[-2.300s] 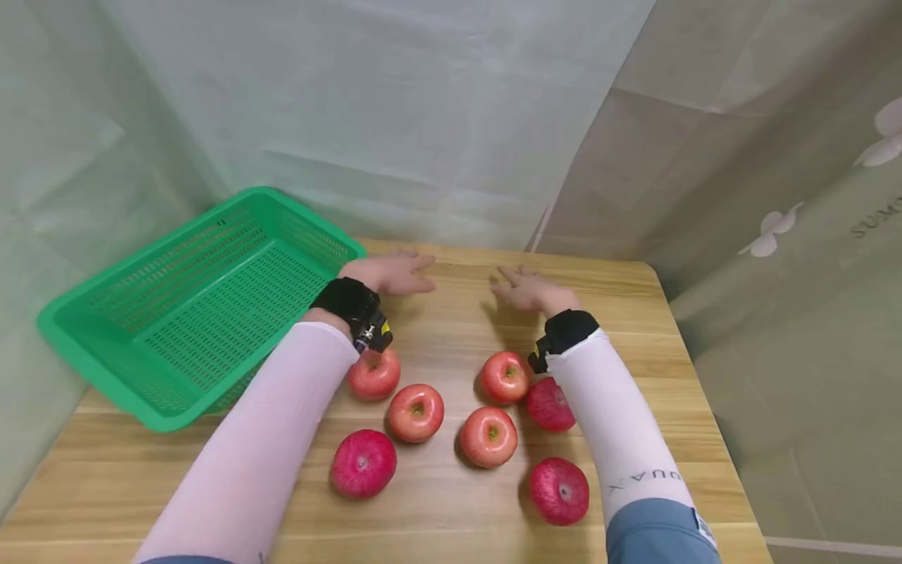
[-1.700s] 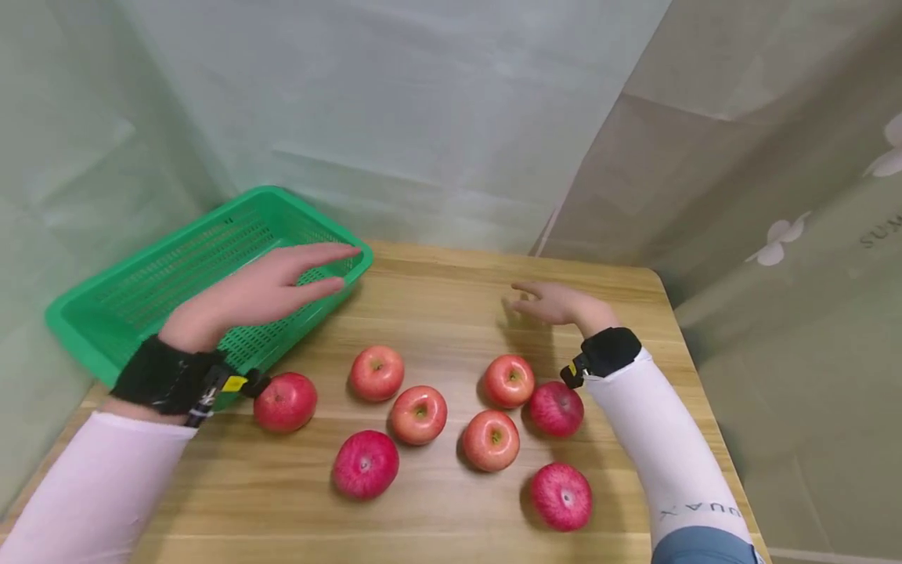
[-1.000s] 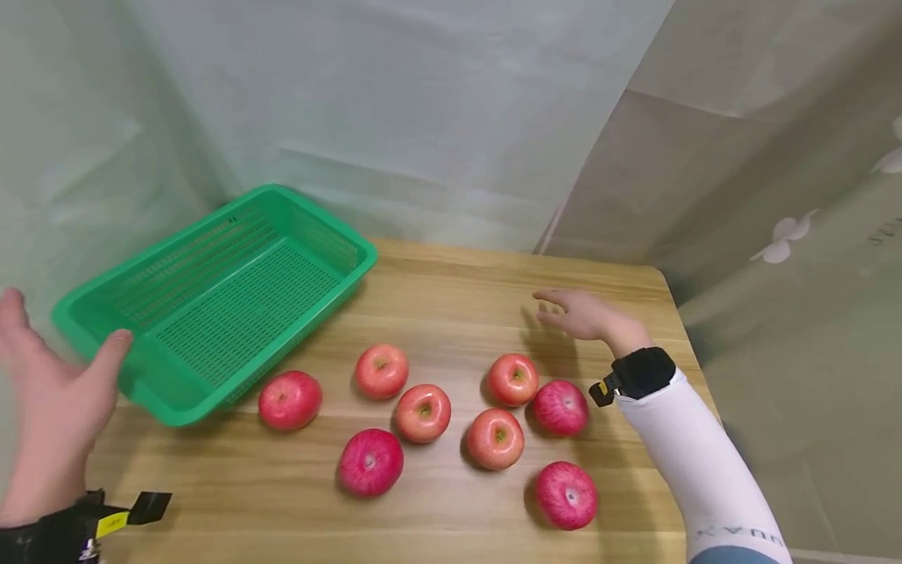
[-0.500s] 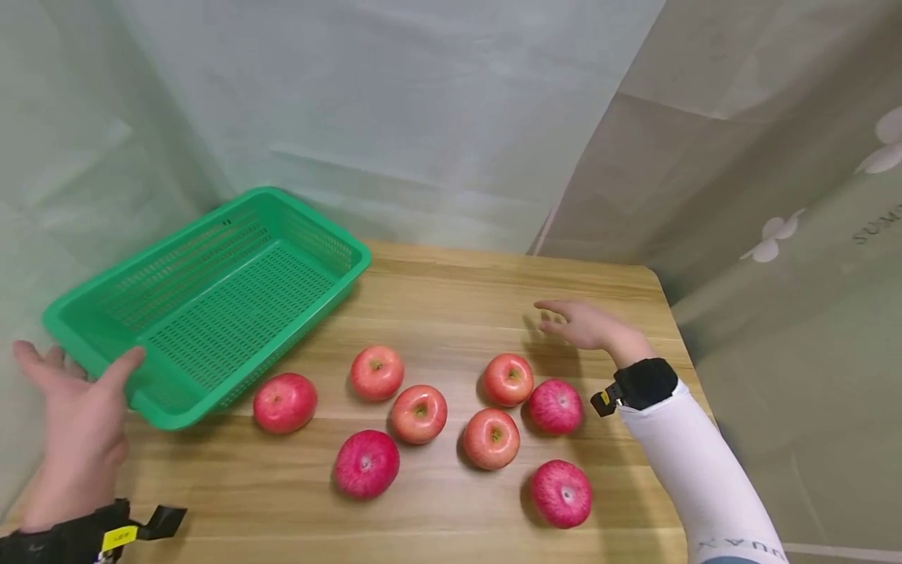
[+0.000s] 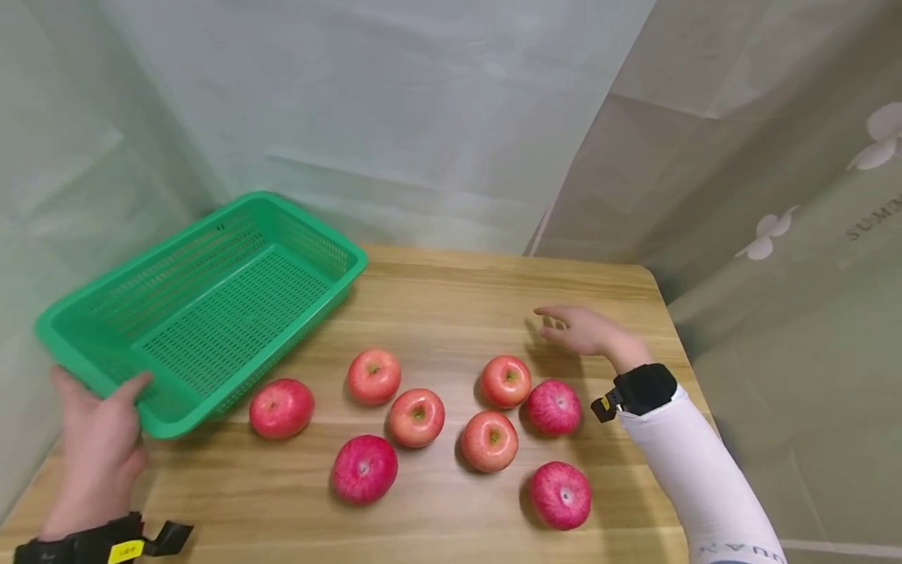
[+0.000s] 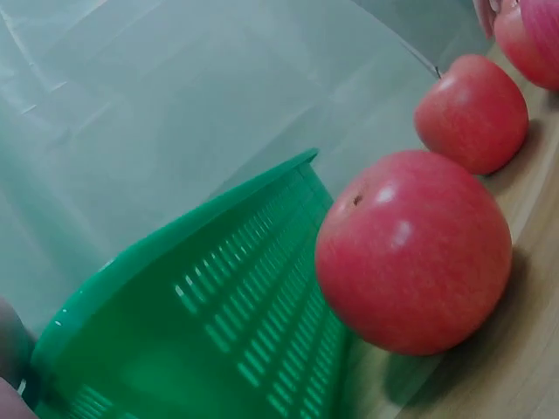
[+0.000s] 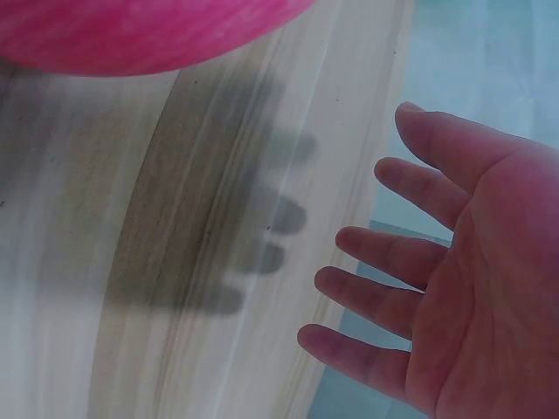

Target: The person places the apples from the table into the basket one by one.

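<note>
My left hand is at the near-left end of the green plastic basket, thumb over the rim and fingers passing beneath it. The left wrist view has the basket's slotted side wall close up, with part of the hand at the left edge. Inside, the basket is bare. An apple lies just right of it. My right hand hovers palm down over the back right of the table, holding nothing. Its fingers are spread in the right wrist view, above their shadow, with a reddish-pink apple nearby.
Several more red apples lie loose across the middle of the wooden table, among them a dark pink one in front and another at the near right. Pale sheeting hangs behind the table and along both sides.
My left hand swung left from near the table's back middle, off past the basket, and came up to its near-left end. My right hand drifted right and slightly nearer. The apples stay put.
</note>
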A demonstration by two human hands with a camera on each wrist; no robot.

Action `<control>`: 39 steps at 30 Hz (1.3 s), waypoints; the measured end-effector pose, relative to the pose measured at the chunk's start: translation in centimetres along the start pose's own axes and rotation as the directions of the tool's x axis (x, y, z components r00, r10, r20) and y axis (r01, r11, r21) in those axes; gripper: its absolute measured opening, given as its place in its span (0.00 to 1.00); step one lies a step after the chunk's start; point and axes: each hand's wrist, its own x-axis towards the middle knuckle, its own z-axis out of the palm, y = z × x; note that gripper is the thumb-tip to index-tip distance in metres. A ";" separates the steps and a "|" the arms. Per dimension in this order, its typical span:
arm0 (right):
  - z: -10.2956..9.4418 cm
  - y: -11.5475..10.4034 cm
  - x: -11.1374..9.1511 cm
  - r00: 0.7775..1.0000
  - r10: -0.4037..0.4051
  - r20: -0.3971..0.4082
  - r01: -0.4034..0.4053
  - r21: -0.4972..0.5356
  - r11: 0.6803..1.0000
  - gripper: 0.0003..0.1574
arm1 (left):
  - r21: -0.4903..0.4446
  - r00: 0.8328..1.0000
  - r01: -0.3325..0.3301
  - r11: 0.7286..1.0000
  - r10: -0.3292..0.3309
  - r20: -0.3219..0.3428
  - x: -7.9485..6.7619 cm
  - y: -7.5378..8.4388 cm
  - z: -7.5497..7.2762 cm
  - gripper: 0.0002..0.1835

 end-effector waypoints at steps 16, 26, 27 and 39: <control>1.1 0.4 -1.0 0.999 0.038 -0.016 -0.038 0.022 0.999 0.34 | 0.081 0.997 -0.035 0.996 0.029 0.073 1.6 -0.5 -1.4 0.42; 1.1 0.6 -0.9 0.998 0.055 -0.012 -0.054 0.018 0.998 0.34 | 0.179 1.000 0.026 0.984 -0.027 0.005 4.0 -0.6 -1.5 0.38; 1.1 0.6 -0.9 0.999 0.052 -0.012 -0.052 0.017 0.999 0.34 | 0.187 1.000 0.029 0.982 -0.030 0.002 4.1 -0.6 -1.4 0.38; 1.0 1.1 -1.6 0.997 0.065 -0.035 -0.065 0.026 0.998 0.34 | 0.406 0.995 0.007 0.914 -0.046 0.086 5.8 0.6 0.4 0.40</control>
